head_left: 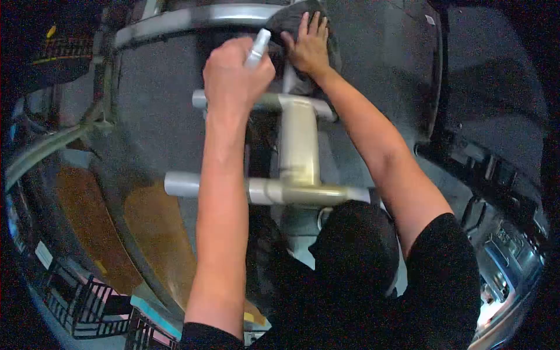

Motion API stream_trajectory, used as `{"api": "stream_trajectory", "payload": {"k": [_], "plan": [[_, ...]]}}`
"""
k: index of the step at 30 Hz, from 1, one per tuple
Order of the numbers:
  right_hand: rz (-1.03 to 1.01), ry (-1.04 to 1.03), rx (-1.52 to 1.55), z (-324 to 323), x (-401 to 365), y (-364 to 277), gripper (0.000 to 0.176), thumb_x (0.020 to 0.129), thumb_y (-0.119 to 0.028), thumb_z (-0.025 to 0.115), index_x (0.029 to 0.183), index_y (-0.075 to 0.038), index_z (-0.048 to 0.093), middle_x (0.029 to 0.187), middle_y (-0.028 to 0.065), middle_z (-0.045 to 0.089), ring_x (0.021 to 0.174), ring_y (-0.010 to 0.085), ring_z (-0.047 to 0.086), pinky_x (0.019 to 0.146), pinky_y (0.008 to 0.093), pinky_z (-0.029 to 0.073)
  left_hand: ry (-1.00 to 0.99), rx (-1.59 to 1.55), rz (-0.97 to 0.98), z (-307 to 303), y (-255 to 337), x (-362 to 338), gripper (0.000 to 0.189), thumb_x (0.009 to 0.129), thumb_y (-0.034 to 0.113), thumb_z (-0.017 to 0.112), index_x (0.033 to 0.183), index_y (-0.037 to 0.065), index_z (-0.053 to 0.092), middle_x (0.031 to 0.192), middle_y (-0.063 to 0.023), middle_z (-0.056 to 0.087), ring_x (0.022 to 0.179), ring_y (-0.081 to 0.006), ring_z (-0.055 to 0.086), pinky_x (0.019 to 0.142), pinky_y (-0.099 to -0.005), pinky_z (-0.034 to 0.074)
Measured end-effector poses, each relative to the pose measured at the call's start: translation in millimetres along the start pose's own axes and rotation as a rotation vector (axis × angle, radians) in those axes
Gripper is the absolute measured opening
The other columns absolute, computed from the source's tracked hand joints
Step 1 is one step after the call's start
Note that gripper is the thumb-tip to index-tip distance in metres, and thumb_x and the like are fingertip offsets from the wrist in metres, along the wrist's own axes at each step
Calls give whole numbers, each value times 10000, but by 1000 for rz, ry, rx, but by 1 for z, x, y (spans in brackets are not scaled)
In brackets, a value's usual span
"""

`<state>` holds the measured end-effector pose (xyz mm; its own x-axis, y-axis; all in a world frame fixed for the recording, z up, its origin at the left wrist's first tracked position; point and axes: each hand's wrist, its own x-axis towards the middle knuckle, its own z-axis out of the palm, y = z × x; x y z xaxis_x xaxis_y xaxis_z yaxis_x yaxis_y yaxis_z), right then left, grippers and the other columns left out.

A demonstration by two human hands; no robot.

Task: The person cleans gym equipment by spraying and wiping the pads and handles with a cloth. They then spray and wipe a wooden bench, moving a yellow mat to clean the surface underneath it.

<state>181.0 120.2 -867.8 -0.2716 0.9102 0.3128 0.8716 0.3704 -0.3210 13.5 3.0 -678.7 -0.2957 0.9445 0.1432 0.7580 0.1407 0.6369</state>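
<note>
My left hand (236,73) is closed around a white, pen-like object (258,48) whose tip points up and away from me. To its right, my right hand (309,49) lies with spread fingers on a dark grey, cushion-like piece (291,22). Below both hands is a pale metal frame (299,140) with a thick upright bar and two crossbars. My left forearm passes over the crossbars. The small details of the white object are blurred.
A curved metal rail (192,18) runs across the top and another (49,149) down the left. Brown boards (157,227) lie at the lower left, near black metal racks (102,309). Dark equipment (496,169) stands at the right.
</note>
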Motion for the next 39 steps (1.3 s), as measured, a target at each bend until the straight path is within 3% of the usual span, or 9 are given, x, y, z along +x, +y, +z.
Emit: {"api": "stream_trajectory", "payload": {"k": [9, 13, 14, 16, 20, 24, 26, 33, 39], "plan": [[131, 1, -106, 69, 167, 59, 797, 1045, -540, 387, 1536, 87, 361, 1604, 366, 264, 1484, 547, 240, 1242, 555, 203, -13, -10, 81, -2, -7, 13, 203, 832, 208, 770, 845, 28, 676, 788, -176, 652, 713, -400, 645, 661, -446, 511], [-47, 24, -17, 59, 148, 65, 679, 1062, -439, 418, 1509, 72, 412, 1587, 342, 320, 1476, 553, 250, 1231, 571, 225, -3, -33, 60, 1, -8, 15, 167, 759, 175, 698, 820, 28, 649, 841, -180, 661, 793, -422, 670, 738, -514, 547], [-280, -274, -188, 31, 130, 58, 639, 1065, -392, 431, 1542, 31, 384, 1615, 291, 315, 1501, 506, 248, 1237, 560, 219, 2, -32, 58, -1, -9, 15, 167, 759, 175, 698, 820, 28, 649, 841, -180, 661, 793, -422, 670, 738, -514, 547], [-336, -188, 158, 27, 77, 54, 566, 1088, -413, 399, 1607, -191, 348, 1696, 91, 260, 1579, 325, 174, 1246, 608, 116, 47, 6, 81, -2, -11, 17, 204, 836, 245, 750, 899, 51, 740, 877, -188, 709, 794, -404, 686, 718, -443, 546], [-581, -609, 288, -30, -4, 42, 565, 1107, -451, 328, 1527, -106, 485, 1696, 67, 263, 1586, 322, 135, 1250, 628, 65, 82, 10, 78, 3, -16, 18, 226, 846, 279, 725, 888, 57, 739, 843, -194, 709, 776, -412, 684, 720, -465, 546], [-432, -1095, 456, -74, -33, 9, 576, 1114, -454, 298, 1479, -81, 542, 1671, 79, 319, 1578, 333, 156, 1288, 501, 85, 40, -15, 29, 0, -14, 15, 182, 790, 214, 654, 821, 40, 694, 881, -210, 701, 846, -424, 686, 784, -510, 555], [-733, -1185, 540, -66, -7, 19, 574, 1104, -448, 332, 1502, -71, 503, 1661, 88, 334, 1575, 317, 170, 1298, 477, 90, 23, -21, 18, -3, -13, 22, 178, 786, 214, 658, 816, 40, 688, 878, -206, 697, 844, -420, 683, 782, -506, 552], [-938, -551, -41, -41, 31, 43, 576, 1093, -348, 407, 1615, -127, 303, 1704, 50, 233, 1587, 252, 145, 1294, 492, 121, 42, 37, 76, -2, -19, 18, 223, 851, 257, 725, 834, 38, 688, 831, -192, 683, 750, -412, 661, 695, -471, 522], [-995, -639, -27, -58, 9, 33, 596, 1096, -351, 385, 1629, -119, 256, 1714, 73, 193, 1593, 283, 105, 1293, 493, 114, 57, 12, 75, -1, -21, 18, 195, 854, 232, 726, 854, 39, 695, 837, -192, 683, 768, -414, 663, 696, -464, 529]]}}
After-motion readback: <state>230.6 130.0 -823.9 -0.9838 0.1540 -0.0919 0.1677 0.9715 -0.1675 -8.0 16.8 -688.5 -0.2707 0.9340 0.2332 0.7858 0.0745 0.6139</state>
